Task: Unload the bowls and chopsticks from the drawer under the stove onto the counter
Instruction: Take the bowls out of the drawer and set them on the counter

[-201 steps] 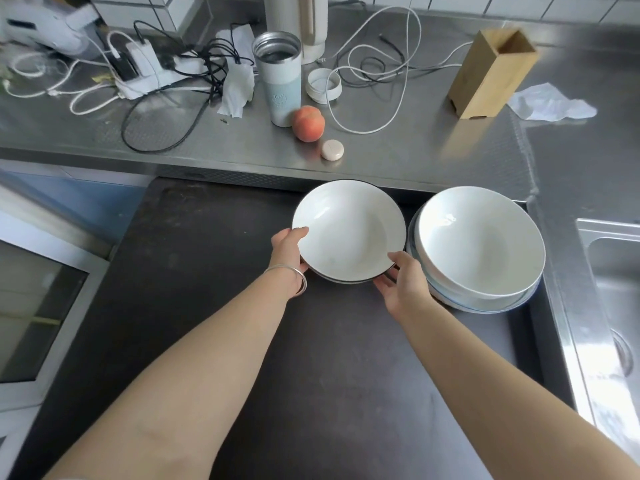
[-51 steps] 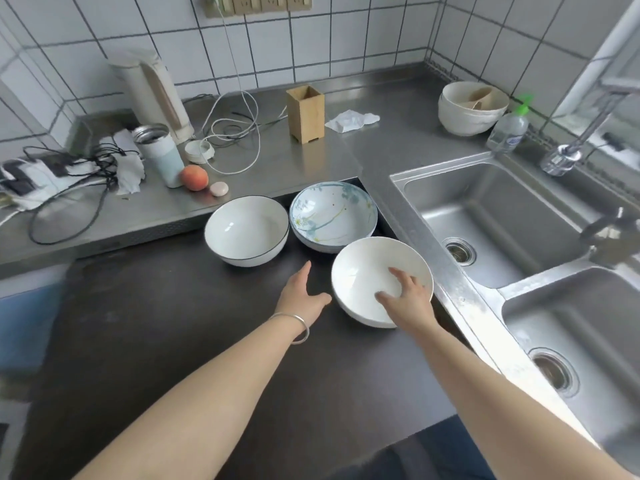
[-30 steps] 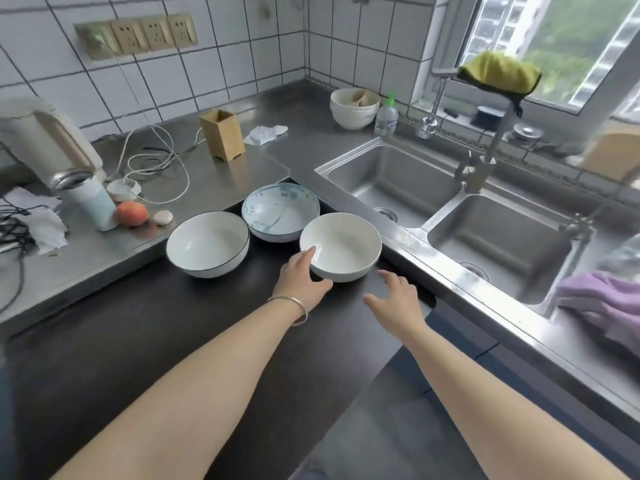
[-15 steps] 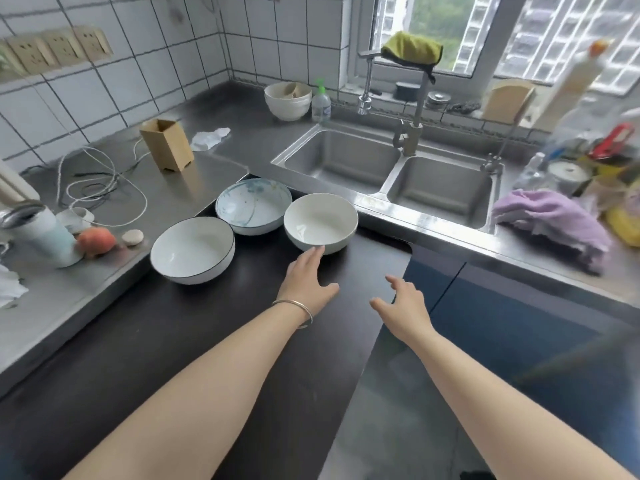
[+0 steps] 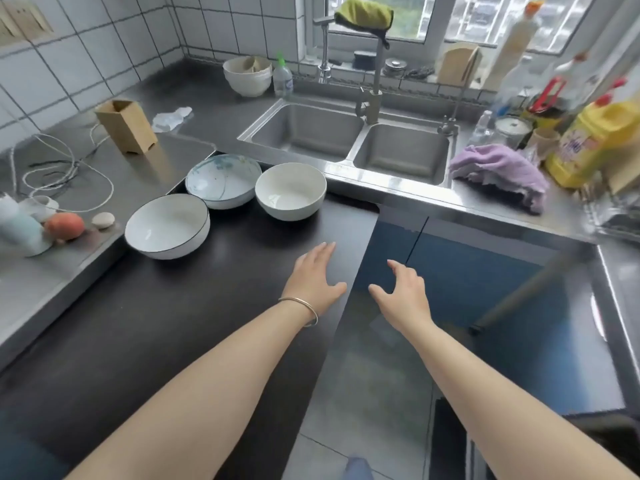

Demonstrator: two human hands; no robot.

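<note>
Three bowls stand on the black stove top (image 5: pixel 173 323): a white bowl with a dark rim (image 5: pixel 167 226) at the left, a blue-patterned bowl (image 5: pixel 223 180) behind it, and a plain white bowl (image 5: pixel 290 190) at the right. My left hand (image 5: pixel 316 280), with a bangle on the wrist, hovers flat over the stove top's right edge, fingers apart and empty. My right hand (image 5: pixel 401 292) is open beside it, over the floor past the edge. Neither hand touches a bowl. No drawer or chopsticks are in view.
A wooden holder (image 5: pixel 126 125), cables, a peach (image 5: pixel 64 225) and a cup sit on the steel counter at the left. A double sink (image 5: pixel 349 140) lies behind, with a purple cloth (image 5: pixel 498 171), bottles and stacked bowls (image 5: pixel 247 75) around it. Blue cabinet doors (image 5: pixel 450 271) stand at the right.
Both hands have let go of the plain white bowl and drawn back toward me and to the right. The view has swung right toward the sink and cabinets.
</note>
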